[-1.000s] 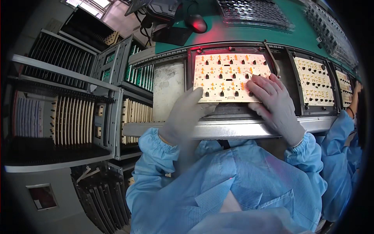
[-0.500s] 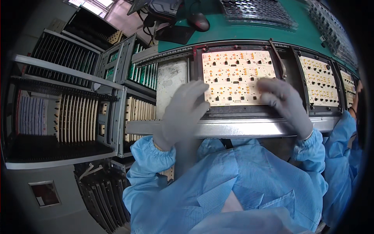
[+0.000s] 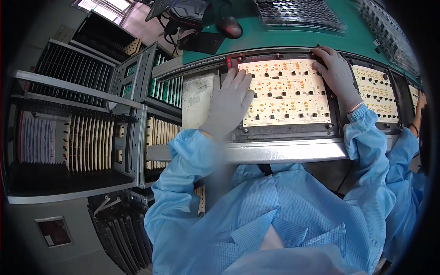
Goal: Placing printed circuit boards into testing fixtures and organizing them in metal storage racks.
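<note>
A cream circuit board (image 3: 286, 97) with rows of small orange parts and black blocks lies in a dark carrier frame (image 3: 288, 134). My left hand (image 3: 230, 101), in a grey glove, rests across the board's left edge with its fingers stretched out and slightly apart. At the upper right corner of the frame is my right hand (image 3: 339, 79), also gloved. Its fingers are spread and bent over the frame's edge, and nothing shows in its grasp. The right palm hides part of the frame's right side.
A silver rail (image 3: 284, 152) runs along the near side. Further right sits another board (image 3: 376, 94), near a co-worker's hand (image 3: 420, 101). Slotted racks (image 3: 68, 71) holding boards stand at left. On the green tabletop are a mouse (image 3: 230, 27) and clear plastic trays (image 3: 305, 17).
My left hand has moved up and right onto the board's left edge. My right hand has gone from over the board's right part up to the frame's far right corner.
</note>
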`<action>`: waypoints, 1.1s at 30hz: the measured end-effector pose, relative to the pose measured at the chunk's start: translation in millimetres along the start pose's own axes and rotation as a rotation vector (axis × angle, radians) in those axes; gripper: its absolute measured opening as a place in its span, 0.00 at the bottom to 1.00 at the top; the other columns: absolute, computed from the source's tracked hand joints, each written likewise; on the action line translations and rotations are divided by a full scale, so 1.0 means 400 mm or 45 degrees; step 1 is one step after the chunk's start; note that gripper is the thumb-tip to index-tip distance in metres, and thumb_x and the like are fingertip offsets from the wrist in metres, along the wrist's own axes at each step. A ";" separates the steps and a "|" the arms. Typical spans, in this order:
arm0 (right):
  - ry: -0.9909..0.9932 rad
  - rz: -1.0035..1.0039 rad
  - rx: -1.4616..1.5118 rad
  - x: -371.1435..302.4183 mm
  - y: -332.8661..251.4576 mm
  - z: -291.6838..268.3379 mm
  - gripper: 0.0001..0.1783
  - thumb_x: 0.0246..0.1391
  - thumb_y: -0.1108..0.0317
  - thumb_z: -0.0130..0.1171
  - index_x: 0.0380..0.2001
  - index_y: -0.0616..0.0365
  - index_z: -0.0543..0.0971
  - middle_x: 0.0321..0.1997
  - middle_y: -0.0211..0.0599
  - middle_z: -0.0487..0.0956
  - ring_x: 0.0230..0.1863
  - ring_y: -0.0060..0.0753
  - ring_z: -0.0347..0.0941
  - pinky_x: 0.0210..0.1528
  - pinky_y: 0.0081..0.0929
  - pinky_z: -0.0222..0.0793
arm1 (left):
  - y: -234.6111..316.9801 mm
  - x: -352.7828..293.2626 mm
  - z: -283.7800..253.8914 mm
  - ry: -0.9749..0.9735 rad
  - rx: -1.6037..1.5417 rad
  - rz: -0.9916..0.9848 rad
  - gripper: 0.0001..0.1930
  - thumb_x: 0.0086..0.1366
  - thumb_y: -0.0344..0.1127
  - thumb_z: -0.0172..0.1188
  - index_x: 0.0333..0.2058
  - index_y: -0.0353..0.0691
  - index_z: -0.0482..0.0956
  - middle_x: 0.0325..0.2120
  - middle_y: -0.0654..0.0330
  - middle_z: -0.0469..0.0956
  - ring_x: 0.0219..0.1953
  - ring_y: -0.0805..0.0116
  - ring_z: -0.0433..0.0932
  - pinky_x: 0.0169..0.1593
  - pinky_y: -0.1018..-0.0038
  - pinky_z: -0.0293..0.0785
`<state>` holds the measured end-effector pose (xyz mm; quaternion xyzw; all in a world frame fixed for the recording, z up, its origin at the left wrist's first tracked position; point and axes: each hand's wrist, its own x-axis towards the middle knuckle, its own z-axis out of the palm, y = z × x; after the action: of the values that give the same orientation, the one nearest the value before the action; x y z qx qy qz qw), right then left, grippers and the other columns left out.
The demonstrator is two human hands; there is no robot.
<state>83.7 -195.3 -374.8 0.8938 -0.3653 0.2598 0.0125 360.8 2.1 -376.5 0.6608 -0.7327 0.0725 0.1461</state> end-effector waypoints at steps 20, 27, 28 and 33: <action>-0.290 -0.254 -0.719 0.126 0.026 0.009 0.09 0.44 0.59 0.63 0.17 0.49 0.81 0.20 0.38 0.78 0.27 0.40 0.77 0.29 0.36 0.66 | -0.042 0.126 -0.005 0.328 0.049 0.046 0.09 0.63 0.41 0.58 0.37 0.44 0.80 0.34 0.57 0.79 0.46 0.54 0.75 0.56 0.52 0.62; -0.688 0.253 -0.134 0.188 -0.032 -0.043 0.14 0.46 0.61 0.54 0.24 0.59 0.83 0.29 0.50 0.82 0.28 0.50 0.79 0.32 0.42 0.74 | -0.061 0.213 0.075 0.570 0.243 -0.188 0.11 0.55 0.42 0.67 0.28 0.44 0.76 0.27 0.59 0.75 0.32 0.56 0.74 0.40 0.62 0.67; -0.704 0.259 -0.132 0.185 -0.033 -0.061 0.14 0.46 0.61 0.54 0.24 0.59 0.83 0.29 0.50 0.82 0.28 0.50 0.79 0.32 0.42 0.74 | -0.068 0.212 0.083 0.556 0.234 -0.191 0.11 0.55 0.42 0.67 0.28 0.44 0.76 0.27 0.59 0.75 0.32 0.56 0.74 0.40 0.62 0.67; -0.260 0.029 -0.013 0.112 -0.119 -0.057 0.17 0.54 0.53 0.57 0.28 0.56 0.82 0.28 0.42 0.81 0.31 0.47 0.78 0.35 0.40 0.73 | -0.092 0.221 0.083 0.525 0.112 -0.184 0.12 0.53 0.42 0.68 0.28 0.44 0.76 0.28 0.59 0.76 0.34 0.56 0.74 0.42 0.61 0.67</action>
<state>131.7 -184.7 -325.8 0.9114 -0.3761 0.1655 -0.0232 386.0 -95.7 -383.8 0.6884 -0.6343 0.2273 0.2686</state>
